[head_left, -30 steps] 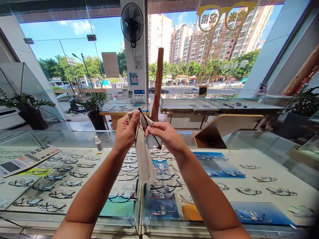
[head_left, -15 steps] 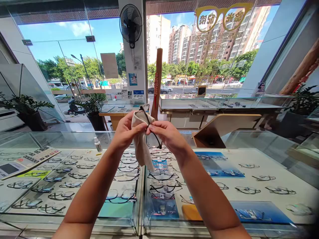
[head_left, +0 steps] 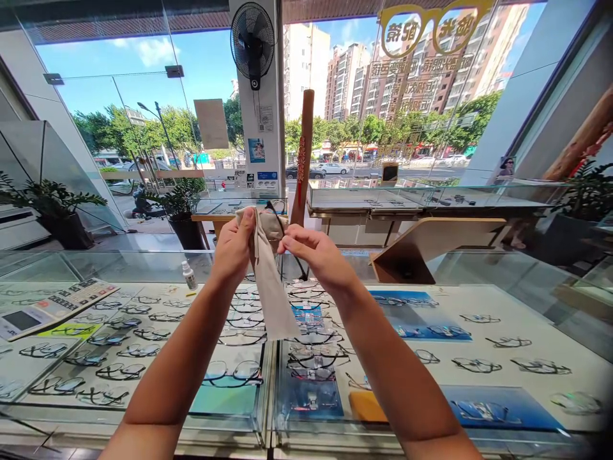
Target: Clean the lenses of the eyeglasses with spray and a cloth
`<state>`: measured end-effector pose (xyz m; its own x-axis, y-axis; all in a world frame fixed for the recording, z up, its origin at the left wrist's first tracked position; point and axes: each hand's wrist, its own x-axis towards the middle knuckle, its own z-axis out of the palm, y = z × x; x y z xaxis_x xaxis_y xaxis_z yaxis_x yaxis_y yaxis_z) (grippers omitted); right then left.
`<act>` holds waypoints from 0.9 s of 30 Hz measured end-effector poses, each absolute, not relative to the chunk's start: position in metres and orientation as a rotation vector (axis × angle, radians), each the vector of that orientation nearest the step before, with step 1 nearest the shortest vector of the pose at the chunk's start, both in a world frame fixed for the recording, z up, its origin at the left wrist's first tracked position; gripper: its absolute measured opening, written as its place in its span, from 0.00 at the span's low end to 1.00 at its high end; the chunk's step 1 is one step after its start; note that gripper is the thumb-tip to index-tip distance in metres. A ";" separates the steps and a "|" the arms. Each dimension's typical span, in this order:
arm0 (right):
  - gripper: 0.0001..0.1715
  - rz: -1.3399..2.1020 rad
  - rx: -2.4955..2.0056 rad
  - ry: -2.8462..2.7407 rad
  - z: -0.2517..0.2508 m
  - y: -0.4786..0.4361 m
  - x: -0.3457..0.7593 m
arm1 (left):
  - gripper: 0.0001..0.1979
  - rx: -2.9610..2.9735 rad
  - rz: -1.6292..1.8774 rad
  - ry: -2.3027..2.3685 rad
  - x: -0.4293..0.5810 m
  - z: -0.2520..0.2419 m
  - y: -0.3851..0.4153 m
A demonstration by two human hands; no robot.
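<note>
Over the glass display counter (head_left: 306, 259), my left hand (head_left: 233, 246) pinches a pale beige cleaning cloth (head_left: 274, 300), thumb on top. The cloth's upper part lies against one side of a pair of dark-framed eyeglasses (head_left: 276, 214), and its long end hangs down. My right hand (head_left: 313, 255) is closed on the middle of the eyeglasses, fingers and thumb pinching the frame. One dark temple sticks up past the cloth, the other points down below my right fingers. Most of the lenses are hidden behind cloth and fingers.
Many eyeglasses lie in rows under the counter glass. On top stand a small white spray bottle (head_left: 189, 276) at the left and a printed board (head_left: 52, 310) with a dark panel. A wooden stand (head_left: 431, 246) is at the right. Beyond are more showcases (head_left: 421, 201) and potted plants (head_left: 184, 211).
My left hand has shifted left, away from my right hand, drawing the cloth with it. The cloth now hangs longer and flatter. My right hand keeps hold of the eyeglasses.
</note>
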<state>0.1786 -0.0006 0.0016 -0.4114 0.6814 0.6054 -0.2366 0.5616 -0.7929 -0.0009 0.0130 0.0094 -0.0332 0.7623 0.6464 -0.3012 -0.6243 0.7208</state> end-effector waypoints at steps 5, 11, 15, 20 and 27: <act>0.15 1.066 -0.376 -1.592 0.008 0.002 0.200 | 0.27 1.500 1.908 0.533 -0.018 0.014 0.020; 0.17 1.166 -0.387 -1.609 0.017 -0.007 0.216 | 0.16 1.940 2.088 0.600 -0.035 0.014 0.015; 0.18 1.182 -0.422 -1.732 0.019 -0.009 0.224 | 0.19 2.409 2.112 0.574 -0.035 0.015 0.007; 0.18 1.200 -0.440 -1.842 0.021 -0.010 0.228 | 0.45 2.744 2.052 0.552 -0.030 0.018 0.004; 0.19 1.158 -0.500 -1.900 0.025 -0.014 0.226 | 0.42 2.826 1.939 0.640 -0.029 0.020 0.001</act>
